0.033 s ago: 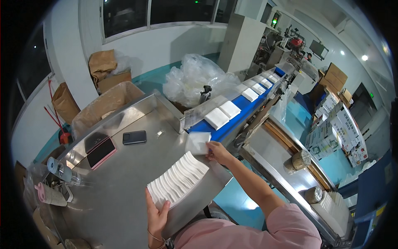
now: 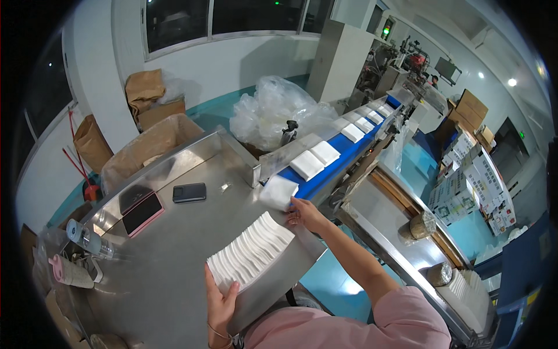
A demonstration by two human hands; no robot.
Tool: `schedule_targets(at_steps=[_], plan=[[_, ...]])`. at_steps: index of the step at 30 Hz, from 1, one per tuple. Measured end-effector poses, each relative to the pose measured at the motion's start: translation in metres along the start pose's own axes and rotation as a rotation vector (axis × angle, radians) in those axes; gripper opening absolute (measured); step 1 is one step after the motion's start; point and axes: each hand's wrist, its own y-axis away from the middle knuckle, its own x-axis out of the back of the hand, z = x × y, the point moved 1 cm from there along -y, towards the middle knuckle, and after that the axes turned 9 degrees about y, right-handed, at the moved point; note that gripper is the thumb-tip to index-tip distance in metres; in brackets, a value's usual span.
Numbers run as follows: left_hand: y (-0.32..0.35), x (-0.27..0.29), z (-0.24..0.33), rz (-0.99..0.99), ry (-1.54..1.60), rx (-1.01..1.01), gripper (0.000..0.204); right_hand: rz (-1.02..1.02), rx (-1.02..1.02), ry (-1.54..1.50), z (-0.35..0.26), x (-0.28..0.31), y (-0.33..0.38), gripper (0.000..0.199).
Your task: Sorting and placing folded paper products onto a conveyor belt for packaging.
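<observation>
My left hand (image 2: 221,302) is closed round the near end of a long row of soft white folded pads (image 2: 250,250), standing on edge on the steel table, thumb on the near side. At the table's far right corner, my right hand (image 2: 304,214) pinches the edge of a flat white square pad (image 2: 279,193). That pad lies tilted at the near end of a blue conveyor belt (image 2: 319,181), its far edge close to the belt. Two similar white pads (image 2: 307,165) lie side by side just ahead on the belt, and several more sit farther along.
A dark phone (image 2: 189,192) and a pink-edged phone (image 2: 143,215) lie on the steel table (image 2: 168,267). A clear bottle (image 2: 87,237) and a pink-lidded cup (image 2: 71,273) stand at left. Clear plastic bags (image 2: 279,110) are heaped beyond. A side tray (image 2: 395,215) flanks the belt.
The pad in my right hand has turned and shifted slightly up toward the belt. Pads on the belt have moved a little farther away. My left hand keeps its place.
</observation>
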Motion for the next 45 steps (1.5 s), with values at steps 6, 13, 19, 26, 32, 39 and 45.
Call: schedule_targets(at_steps=[6,13,19,26,32,39,45], plan=[[-0.001,-0.005,-0.003,-0.018,0.083,0.0,0.071,-0.191,0.271,0.811,-0.014,-0.058,0.041,0.048],[-0.001,-0.014,-0.003,-0.011,0.075,-0.006,0.075,-0.105,0.386,0.705,0.0,-0.036,0.031,0.042],[-0.012,-0.036,0.037,0.058,-0.61,-0.107,0.094,0.079,0.116,0.078,0.0,-0.031,0.026,0.062],[-0.044,-0.067,0.044,-0.188,-0.96,-0.071,0.091,-0.16,0.479,0.799,-0.004,-0.064,0.037,0.041],[-0.065,-0.095,0.042,-0.277,-1.112,-0.005,0.085,-0.268,0.63,1.058,-0.011,-0.06,0.039,0.032],[-0.072,-0.097,0.038,-0.261,-1.121,0.002,0.079,0.23,0.146,0.041,-0.012,-0.035,0.025,0.037],[-0.076,-0.101,0.036,-0.236,-1.087,0.019,0.086,-0.167,0.375,0.985,-0.01,-0.051,0.039,0.034]])
